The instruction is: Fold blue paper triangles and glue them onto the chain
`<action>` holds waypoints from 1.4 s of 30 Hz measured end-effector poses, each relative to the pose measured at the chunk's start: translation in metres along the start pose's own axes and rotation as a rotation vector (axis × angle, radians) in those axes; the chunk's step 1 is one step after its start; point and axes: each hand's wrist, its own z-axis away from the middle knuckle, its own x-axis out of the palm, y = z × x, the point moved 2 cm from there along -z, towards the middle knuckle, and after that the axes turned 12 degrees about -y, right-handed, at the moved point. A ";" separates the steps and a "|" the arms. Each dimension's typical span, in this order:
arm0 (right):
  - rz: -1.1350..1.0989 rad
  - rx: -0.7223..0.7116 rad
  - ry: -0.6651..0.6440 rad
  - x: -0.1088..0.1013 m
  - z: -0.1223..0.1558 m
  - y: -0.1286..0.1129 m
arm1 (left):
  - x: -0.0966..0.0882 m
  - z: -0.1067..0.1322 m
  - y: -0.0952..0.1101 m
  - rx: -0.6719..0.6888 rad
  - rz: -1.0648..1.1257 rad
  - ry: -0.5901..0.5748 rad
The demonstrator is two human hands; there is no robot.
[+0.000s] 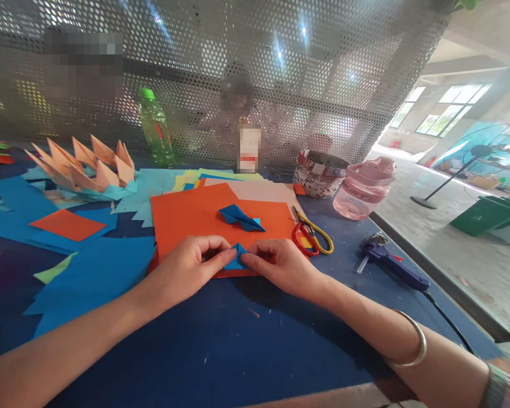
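Between my two hands is a small folded piece of blue paper [238,259], its peak pointing away from me. My left hand [198,258] pinches its left side with thumb and forefinger. The right side is pinched in the same way by my right hand [280,262]. Both hands rest over a stack of orange paper [187,218]. Just beyond my fingers, a finished-looking blue folded paper piece [241,218] lies on the orange sheets. Scissors [312,233] with red and yellow handles lie to the right of the stack.
A ring of peach paper points [83,167] stands at the left behind blue sheets [97,272]. Along the back are a green bottle [155,127], a paper-covered pot [321,174] and a pink bottle [361,190]. A corded glue gun [393,263] lies right, near the table edge.
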 end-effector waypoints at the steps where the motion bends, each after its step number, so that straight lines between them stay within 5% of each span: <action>1: 0.015 -0.001 0.010 0.000 0.000 -0.001 | 0.000 0.000 0.000 -0.002 0.033 -0.006; 10: 0.090 -0.033 0.116 -0.001 0.003 -0.006 | 0.001 -0.003 -0.005 -0.059 0.214 -0.150; 26: -0.062 -0.027 -0.072 -0.002 0.002 -0.004 | -0.001 0.001 0.001 -0.059 0.224 -0.144; 42: -0.130 0.022 0.022 -0.008 -0.003 0.005 | -0.005 -0.005 -0.007 -0.092 0.328 -0.111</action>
